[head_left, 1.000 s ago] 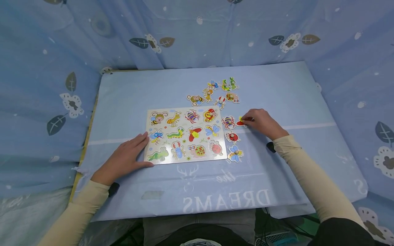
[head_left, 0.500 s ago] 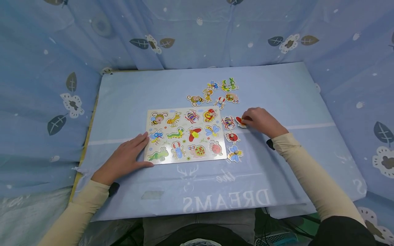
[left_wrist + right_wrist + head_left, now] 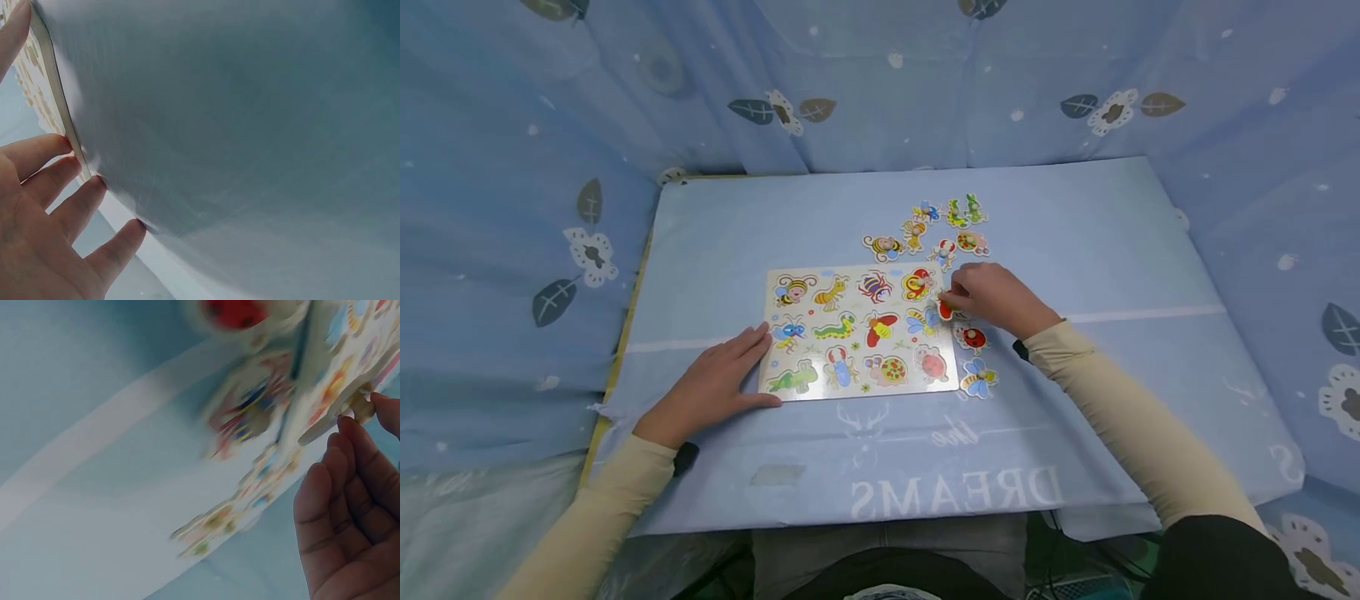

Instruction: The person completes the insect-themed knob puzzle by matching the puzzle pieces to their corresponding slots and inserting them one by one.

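In the head view, a puzzle board printed with insects lies flat on the table. My left hand rests along its left side; the left wrist view has the straight fingers right at the board's edge. Above the board's right edge, my right hand pinches a red-winged insect puzzle piece. The right wrist view shows thumb and fingertips on the wooden knob of that piece. Below the hand lie a ladybug piece and a blue-winged insect piece. A spider piece shows blurred in the right wrist view.
Beyond the board lie more knobbed pieces: a bee, a snail, a green caterpillar and several others. A pale blue cloth covers the table, and patterned curtains stand around it.
My right hand has moved left with the red-winged piece, from the table beside the spider piece to over the board's right edge. The left hand stays at the board's left side.
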Tool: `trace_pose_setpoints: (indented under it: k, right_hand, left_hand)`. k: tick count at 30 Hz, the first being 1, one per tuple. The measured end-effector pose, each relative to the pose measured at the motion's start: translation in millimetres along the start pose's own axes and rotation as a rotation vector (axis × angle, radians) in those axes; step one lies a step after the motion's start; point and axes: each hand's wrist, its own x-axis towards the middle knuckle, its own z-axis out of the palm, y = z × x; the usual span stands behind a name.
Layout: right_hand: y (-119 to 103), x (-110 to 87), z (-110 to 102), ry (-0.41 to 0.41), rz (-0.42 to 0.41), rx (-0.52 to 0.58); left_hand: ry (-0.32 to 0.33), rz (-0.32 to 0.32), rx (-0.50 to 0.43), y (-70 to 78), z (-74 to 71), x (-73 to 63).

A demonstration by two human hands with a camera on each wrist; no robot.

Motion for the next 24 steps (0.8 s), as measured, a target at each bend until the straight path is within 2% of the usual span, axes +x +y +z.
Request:
trace_pose_setpoints:
  k: [6,12,19,24]
  right_hand:
    - [-41.1,20.3,11.3,-0.008,-0.071,-0.002]
    - [-68.9,33.4,30.3,-0.029,-0.155,-0.015]
    - [-80.7,38.3,45.3,0.035,-0.214,-0.071]
    - [-85.4,42.2,48.9,0.014,-0.211,-0.114]
  left_hand:
    - [0.004,0.000,0.011,-1.7,1.8,1.5]
    - [0.005,0.008,0.007,-2.6,3.0,1.3]
    - [0.013,0.003,0.007,-1.6,2.5,1.1]
    - [0.005,-0.007,0.012,-0.4,2.4,1.4]
